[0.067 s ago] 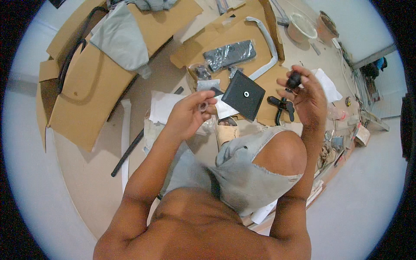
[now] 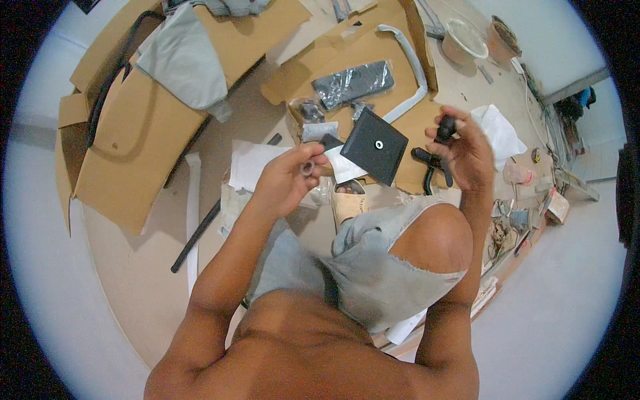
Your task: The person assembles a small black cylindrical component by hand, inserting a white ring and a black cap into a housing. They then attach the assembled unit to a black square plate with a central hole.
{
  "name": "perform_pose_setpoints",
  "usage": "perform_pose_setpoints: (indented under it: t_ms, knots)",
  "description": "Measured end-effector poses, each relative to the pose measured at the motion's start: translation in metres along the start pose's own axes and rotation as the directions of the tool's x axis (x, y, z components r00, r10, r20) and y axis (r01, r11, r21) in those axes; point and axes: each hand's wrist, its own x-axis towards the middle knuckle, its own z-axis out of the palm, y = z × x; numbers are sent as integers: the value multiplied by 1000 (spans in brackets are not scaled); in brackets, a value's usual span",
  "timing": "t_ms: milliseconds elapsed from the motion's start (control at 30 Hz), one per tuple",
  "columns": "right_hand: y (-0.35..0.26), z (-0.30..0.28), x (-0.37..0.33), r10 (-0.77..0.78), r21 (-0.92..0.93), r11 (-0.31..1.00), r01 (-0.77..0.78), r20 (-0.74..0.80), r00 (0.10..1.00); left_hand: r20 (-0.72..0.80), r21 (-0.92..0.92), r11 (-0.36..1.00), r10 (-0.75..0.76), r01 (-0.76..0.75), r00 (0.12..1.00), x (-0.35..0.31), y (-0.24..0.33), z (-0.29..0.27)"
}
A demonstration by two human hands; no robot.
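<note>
Black, the knob (image 2: 446, 128) is pinched between the right grip's (image 2: 469, 155) fingertips, while the left grip's (image 2: 280, 181) fingers curl around what looks like a clear ring (image 2: 307, 168). Between the two grips sits a dark plate (image 2: 375, 148) with a white washer (image 2: 379, 145) at its middle; whether the left fingertips touch it I cannot tell. Just below the right grip lies a black clamp (image 2: 433, 165); beyond both are a bagged pad (image 2: 353, 85) and cardboard (image 2: 303, 63). The step in hand seems to be handling small loose parts, and any next move calls for a steady pinch and a careful turn of the wrist.
</note>
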Motion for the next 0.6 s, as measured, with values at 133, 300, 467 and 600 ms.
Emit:
perform_pose_setpoints:
  t_ms: [133,300,467,600]
  knots:
    - [80,-56,27,179,79,983,-164,-251,951,-168,59,994,-76,87,983,3,-21,-40]
    - [159,-95,27,346,151,936,-317,-240,907,-242,62,967,-227,248,943,11,-48,-62]
    - [205,-115,32,428,352,874,-335,-232,873,-168,108,914,-372,392,913,29,-67,-74]
    - [216,-126,33,379,317,896,-310,-184,907,-194,170,853,-461,493,866,42,-77,-81]
